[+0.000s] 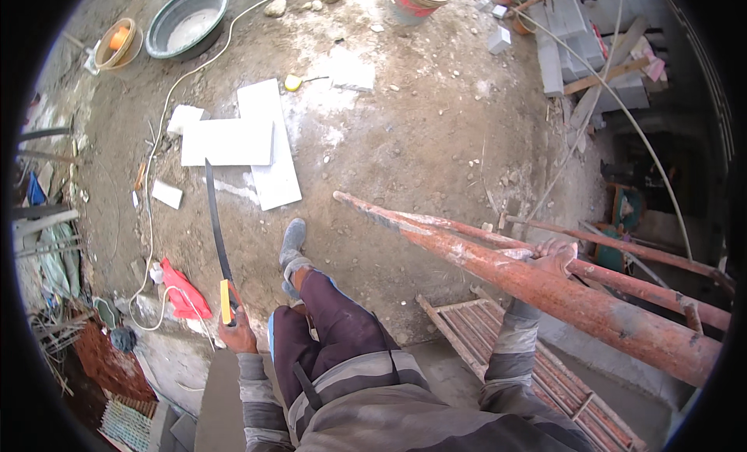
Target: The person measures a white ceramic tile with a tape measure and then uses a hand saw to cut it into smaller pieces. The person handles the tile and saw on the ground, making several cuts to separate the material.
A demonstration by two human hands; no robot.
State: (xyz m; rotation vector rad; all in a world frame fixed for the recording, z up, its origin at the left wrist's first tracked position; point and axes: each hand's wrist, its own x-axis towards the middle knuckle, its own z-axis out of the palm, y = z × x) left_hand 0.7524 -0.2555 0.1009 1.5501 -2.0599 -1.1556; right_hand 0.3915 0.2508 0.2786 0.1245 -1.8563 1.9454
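While my left hand [236, 333] curls around the yellow-and-black handle [226, 300] of a long dark saw [215, 218], the blade runs away from me over the dirt ground [405, 141], its tip reaching toward the white slabs [241, 141] lying flat out there. My grip is wrapped shut on that handle, fingers pressed together around it. I judge the saw to be light for its length but whippy: a thin steel blade like this flexes sideways, so the handle is the only sound place to hold it, and the edge is nothing to touch bare-handed. Held out at arm's reach, it probably feels tip-heavy and wants a firm wrist.

My right hand [554, 257] lies over the top of a thick, rust-red scaffold pipe [545, 285], fingers closed down on it. That pipe looks heavy, rigid and rough with flaking paint and cement, so it should give good friction, though it is too fat for my fingers to meet around it. Thinner red pipes [622, 254] run just beside it.

Below, my foot in a grey shoe [292, 246] is out over the ground, and a red cloth [183, 292] lies near a white cable [167, 110].
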